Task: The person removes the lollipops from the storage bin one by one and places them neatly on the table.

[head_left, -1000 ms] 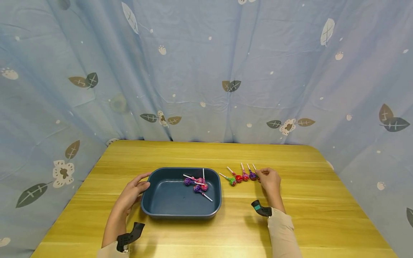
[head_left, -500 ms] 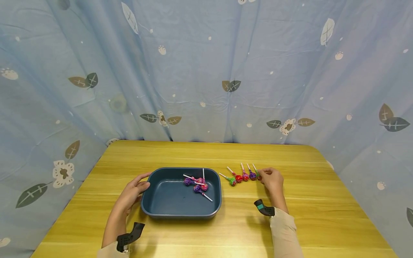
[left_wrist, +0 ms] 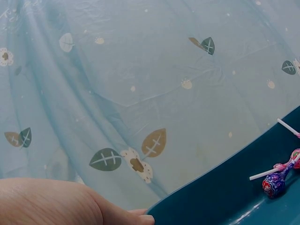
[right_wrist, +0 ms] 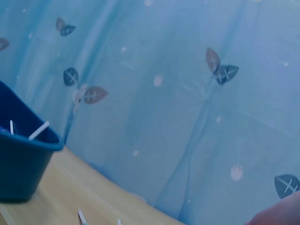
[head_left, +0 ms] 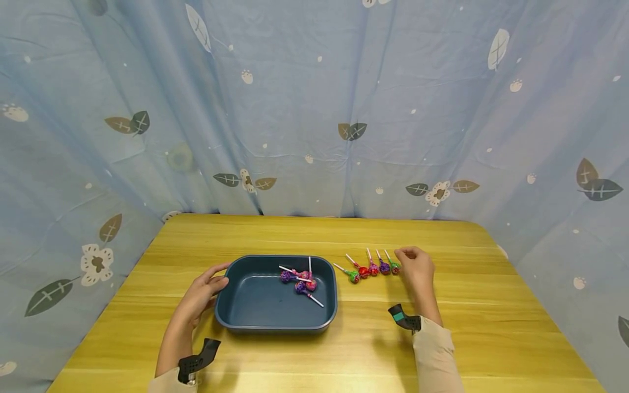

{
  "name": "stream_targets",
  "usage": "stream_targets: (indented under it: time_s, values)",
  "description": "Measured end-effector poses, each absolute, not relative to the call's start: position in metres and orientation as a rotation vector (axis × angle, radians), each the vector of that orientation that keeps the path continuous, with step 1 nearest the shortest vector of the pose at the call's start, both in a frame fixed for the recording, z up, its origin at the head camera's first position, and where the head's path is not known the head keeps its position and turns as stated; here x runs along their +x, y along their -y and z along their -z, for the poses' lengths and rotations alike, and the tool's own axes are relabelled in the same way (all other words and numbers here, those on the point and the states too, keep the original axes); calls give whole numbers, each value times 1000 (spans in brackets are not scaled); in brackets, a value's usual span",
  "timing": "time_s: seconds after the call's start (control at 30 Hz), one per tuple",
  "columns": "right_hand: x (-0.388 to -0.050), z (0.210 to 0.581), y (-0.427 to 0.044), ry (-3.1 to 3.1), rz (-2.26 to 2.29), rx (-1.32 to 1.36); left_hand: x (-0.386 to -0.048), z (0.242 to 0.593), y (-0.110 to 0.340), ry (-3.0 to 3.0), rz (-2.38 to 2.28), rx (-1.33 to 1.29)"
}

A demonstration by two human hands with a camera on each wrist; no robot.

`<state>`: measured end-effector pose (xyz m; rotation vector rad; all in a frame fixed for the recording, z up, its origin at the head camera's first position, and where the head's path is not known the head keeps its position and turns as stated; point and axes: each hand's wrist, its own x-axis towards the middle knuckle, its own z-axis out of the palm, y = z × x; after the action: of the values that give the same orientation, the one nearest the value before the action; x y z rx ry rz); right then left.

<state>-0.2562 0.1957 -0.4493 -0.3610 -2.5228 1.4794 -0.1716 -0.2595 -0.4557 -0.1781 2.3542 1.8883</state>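
A dark blue rectangular basin (head_left: 255,305) stands on the wooden table, with several purple and pink lollipops (head_left: 301,286) lying loose inside toward its right end. My left hand (head_left: 200,292) rests against the basin's left side, its thumb touching near the rim in the left wrist view. Right of the basin, a fanned row of lollipops lies on the table: a green one (head_left: 354,277), a red one (head_left: 363,272), a pink one (head_left: 374,269), a purple one (head_left: 385,267) and another green-wrapped one (head_left: 395,268). My right hand (head_left: 416,267) is just beside that last lollipop, fingers loosely bent, holding nothing visible.
The wooden table (head_left: 472,305) extends on both sides of the basin. A blue patterned curtain (head_left: 314,136) hangs behind and around the table. Each wrist carries a black camera mount, one on the right (head_left: 405,318) and one on the left (head_left: 199,361).
My right hand has drawn away rightward and slightly back from the end of the row, uncovering the green-wrapped lollipop it was touching. My left hand and the basin have stayed put.
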Motion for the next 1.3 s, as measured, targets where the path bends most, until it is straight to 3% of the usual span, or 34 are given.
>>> stream_targets:
  time_s: [1.3]
  values:
    - [-237,427,-53,2368,-2214,315,-171,456,258,-2362,-1861,-223]
